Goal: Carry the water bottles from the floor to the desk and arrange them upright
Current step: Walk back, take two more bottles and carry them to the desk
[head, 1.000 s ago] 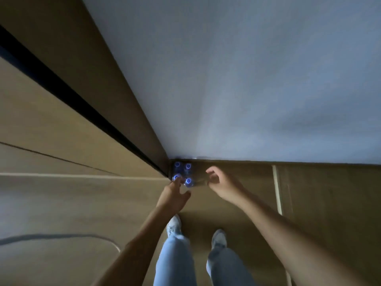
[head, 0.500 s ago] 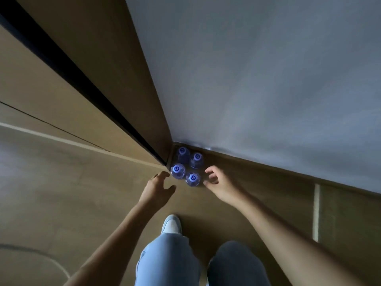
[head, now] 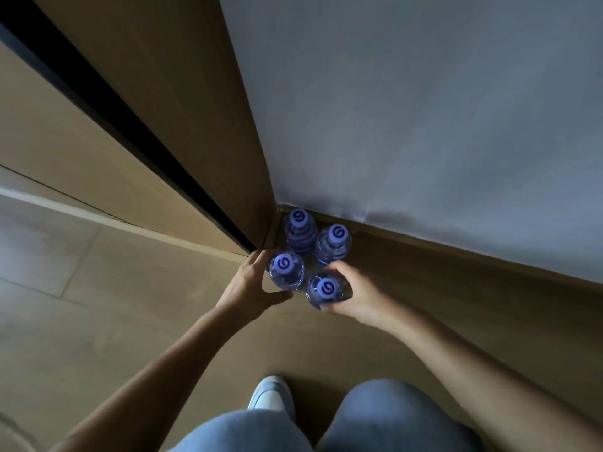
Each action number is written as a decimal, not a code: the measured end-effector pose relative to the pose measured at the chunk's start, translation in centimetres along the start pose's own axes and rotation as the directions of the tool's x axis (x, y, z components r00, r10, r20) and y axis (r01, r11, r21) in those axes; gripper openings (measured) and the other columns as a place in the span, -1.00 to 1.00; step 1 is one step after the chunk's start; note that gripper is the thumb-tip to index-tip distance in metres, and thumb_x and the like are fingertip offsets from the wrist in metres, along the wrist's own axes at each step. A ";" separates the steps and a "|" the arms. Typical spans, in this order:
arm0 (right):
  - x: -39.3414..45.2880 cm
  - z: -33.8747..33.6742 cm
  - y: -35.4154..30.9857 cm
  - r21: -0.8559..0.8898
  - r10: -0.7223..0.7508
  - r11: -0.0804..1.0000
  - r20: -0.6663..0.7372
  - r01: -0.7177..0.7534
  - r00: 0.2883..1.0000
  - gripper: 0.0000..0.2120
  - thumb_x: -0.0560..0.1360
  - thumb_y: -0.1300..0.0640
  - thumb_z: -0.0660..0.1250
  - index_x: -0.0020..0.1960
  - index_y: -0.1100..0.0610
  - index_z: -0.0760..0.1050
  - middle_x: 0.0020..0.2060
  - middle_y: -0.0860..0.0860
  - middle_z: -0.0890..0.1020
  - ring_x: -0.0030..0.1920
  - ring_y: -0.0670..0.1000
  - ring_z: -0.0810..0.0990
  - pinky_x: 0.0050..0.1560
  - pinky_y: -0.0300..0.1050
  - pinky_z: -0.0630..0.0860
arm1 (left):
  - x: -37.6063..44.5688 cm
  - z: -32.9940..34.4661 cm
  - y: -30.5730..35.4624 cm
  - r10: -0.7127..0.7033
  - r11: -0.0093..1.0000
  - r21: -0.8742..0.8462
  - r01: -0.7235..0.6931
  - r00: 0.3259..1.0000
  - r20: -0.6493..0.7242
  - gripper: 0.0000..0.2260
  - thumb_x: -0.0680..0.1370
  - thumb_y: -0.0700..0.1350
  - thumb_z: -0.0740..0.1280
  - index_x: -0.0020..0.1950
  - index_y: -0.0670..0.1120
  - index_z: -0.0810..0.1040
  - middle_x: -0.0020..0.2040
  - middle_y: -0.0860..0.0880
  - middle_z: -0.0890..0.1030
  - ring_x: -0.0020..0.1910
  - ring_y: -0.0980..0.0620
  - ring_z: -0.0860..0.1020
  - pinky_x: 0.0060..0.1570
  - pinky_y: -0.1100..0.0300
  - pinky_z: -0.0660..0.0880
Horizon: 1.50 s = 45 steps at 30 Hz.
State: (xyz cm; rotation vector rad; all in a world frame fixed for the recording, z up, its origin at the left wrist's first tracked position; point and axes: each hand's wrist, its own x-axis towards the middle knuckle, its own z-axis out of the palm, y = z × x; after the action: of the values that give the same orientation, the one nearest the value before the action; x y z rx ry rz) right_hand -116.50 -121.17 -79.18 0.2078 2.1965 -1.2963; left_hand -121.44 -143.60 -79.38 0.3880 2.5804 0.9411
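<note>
Water bottles [head: 305, 256], four of them, stand upright on the floor [head: 98, 321] in the corner. Each hand's grip wraps one near bottle: left hand [head: 246, 285], right hand [head: 354, 293]. Better to hold the bodies firmly and lift straight up, clear of the back pair.

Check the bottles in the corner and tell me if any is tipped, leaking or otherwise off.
Nothing stands out. All four water bottles stand upright and capped in the floor corner, with no spill visible. The left hand curls round the near-left bottle; the right hand grips the near-right bottle.
</note>
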 end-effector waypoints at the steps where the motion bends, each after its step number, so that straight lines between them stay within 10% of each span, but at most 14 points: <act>1: 0.4 0.4 0.5 -0.015 -0.007 1.000 0.006 0.007 1.000 -0.43 0.27 0.21 0.58 0.21 0.04 0.44 0.01 -0.13 0.55 0.10 -0.05 0.54 0.17 -0.27 0.48 | 0.3 0.4 -0.5 0.003 1.000 -0.011 -0.003 1.000 0.001 -0.29 0.25 -0.07 0.63 0.34 -0.13 0.45 0.18 -0.07 0.53 0.08 -0.05 0.54 0.00 0.20 0.44; 5: 1.6 1.4 1.9 -0.087 -0.028 0.996 -0.023 0.026 0.999 -0.33 0.20 0.08 0.62 0.20 -0.14 0.38 0.18 -0.02 0.52 0.18 0.02 0.55 0.21 0.10 0.51 | 0.9 1.7 -1.6 0.020 0.998 -0.056 -0.021 1.000 -0.007 -0.27 0.26 -0.07 0.63 0.36 -0.12 0.43 0.18 -0.05 0.54 0.11 -0.02 0.54 0.05 0.16 0.49; 25: -0.7 1.2 1.0 0.130 -0.023 0.991 -0.153 0.043 0.988 -0.29 0.12 0.22 0.67 0.15 -0.17 0.48 0.03 -0.10 0.66 0.07 -0.06 0.64 0.22 0.00 0.55 | -1.2 1.4 0.1 -0.116 0.941 -0.326 0.095 0.992 -0.045 -0.42 0.18 -0.13 0.67 0.11 0.11 0.54 -0.04 0.16 0.66 -0.07 0.20 0.62 -0.02 0.12 0.61; 36: -17.0 -4.4 -16.3 0.131 -0.062 0.988 -0.156 0.083 0.986 -0.40 0.06 -0.03 0.58 0.01 -0.24 0.40 -0.15 -0.26 0.64 -0.17 -0.26 0.58 -0.16 -0.24 0.53 | -13.2 -15.1 15.9 -0.109 0.937 -0.335 0.099 0.994 -0.010 -0.37 0.18 -0.15 0.67 0.19 0.04 0.53 -0.02 0.14 0.65 -0.05 0.22 0.61 0.02 0.24 0.58; 45: -31.3 -9.8 -33.6 0.095 -0.189 0.975 -0.130 0.202 0.973 -0.44 0.13 0.09 0.66 0.04 -0.10 0.49 -0.12 -0.21 0.66 -0.08 -0.20 0.62 -0.02 -0.21 0.55 | -24.4 -29.8 28.7 -0.204 0.891 -0.418 0.175 0.979 -0.026 -0.44 0.14 -0.02 0.65 0.03 0.30 0.51 -0.08 0.17 0.67 -0.07 0.14 0.63 -0.03 0.22 0.56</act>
State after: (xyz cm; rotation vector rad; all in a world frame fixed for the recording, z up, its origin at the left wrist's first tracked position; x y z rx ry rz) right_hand -108.35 -125.56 -33.13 0.1156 2.2965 -1.5489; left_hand -108.55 -148.18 -33.40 -0.0160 2.3329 1.4051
